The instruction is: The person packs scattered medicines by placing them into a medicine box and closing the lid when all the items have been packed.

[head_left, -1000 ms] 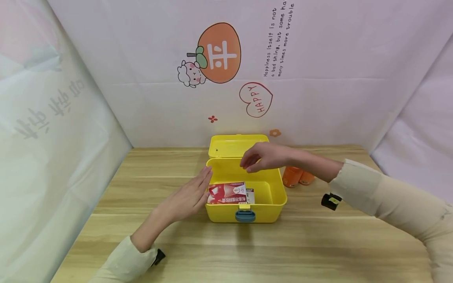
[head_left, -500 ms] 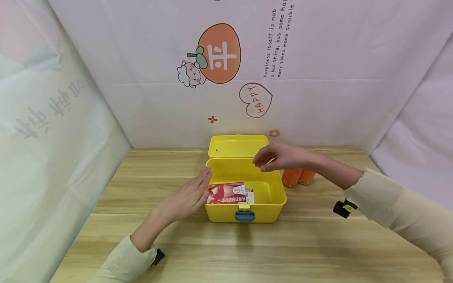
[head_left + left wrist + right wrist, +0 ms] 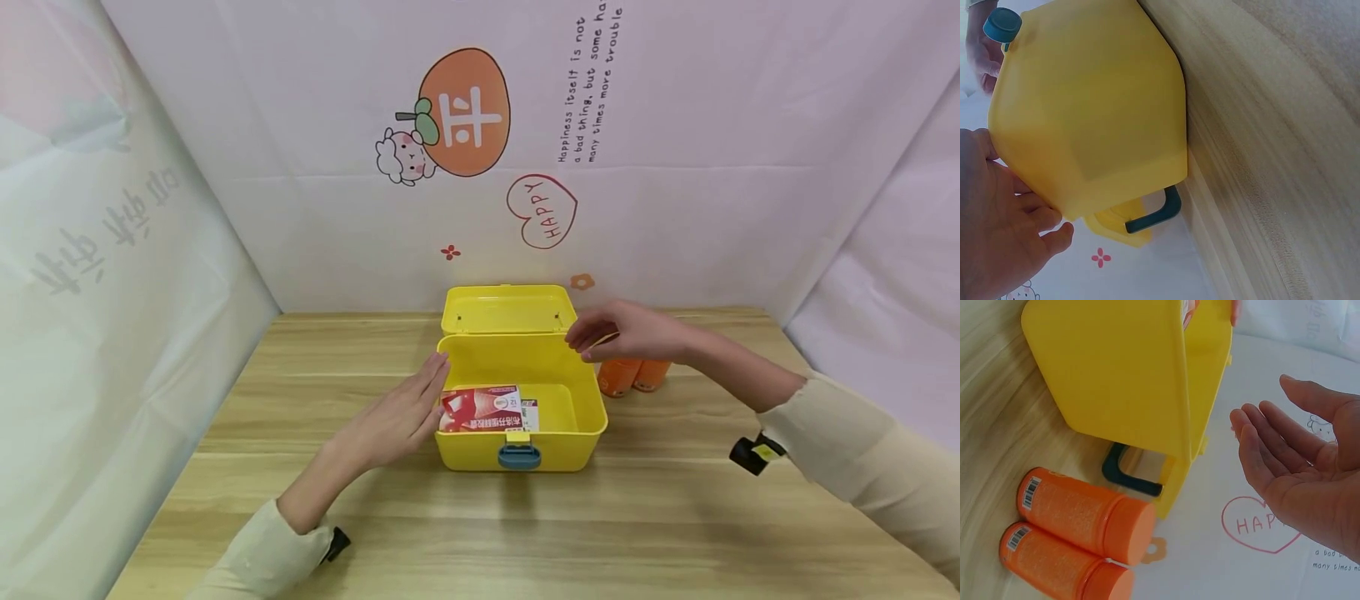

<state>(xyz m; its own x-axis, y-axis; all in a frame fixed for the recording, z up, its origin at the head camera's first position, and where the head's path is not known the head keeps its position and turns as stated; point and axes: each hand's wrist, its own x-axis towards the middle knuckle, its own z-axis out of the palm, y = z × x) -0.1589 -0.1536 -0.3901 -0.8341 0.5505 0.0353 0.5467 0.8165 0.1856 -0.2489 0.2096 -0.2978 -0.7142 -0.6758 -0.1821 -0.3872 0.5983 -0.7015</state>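
A yellow storage box (image 3: 468, 452) stands on the table with its lid (image 3: 510, 311) swung back. Inside it on the left lies a red-and-white medicine box (image 3: 480, 408), partly covering a smaller white pack (image 3: 530, 414). My left hand (image 3: 393, 417) rests its fingers against the box's left rim; in the left wrist view, those fingers (image 3: 1044, 217) meet the rim's edge. Over the box's back right corner hovers my right hand (image 3: 633, 332), fingers loosely bent. The right wrist view shows its palm (image 3: 1310, 481) holding nothing.
Two orange bottles (image 3: 618, 379) with orange caps stand side by side just right of the box, partly hidden below my right forearm. A blue-green latch (image 3: 519, 457) sits on the box's front, and a dark green handle (image 3: 1129, 475) shows behind. A printed cloth (image 3: 337, 233) hangs behind the table.
My right hand has drifted right, from over the middle of the box to its back right corner. The left hand and the box have stayed put.
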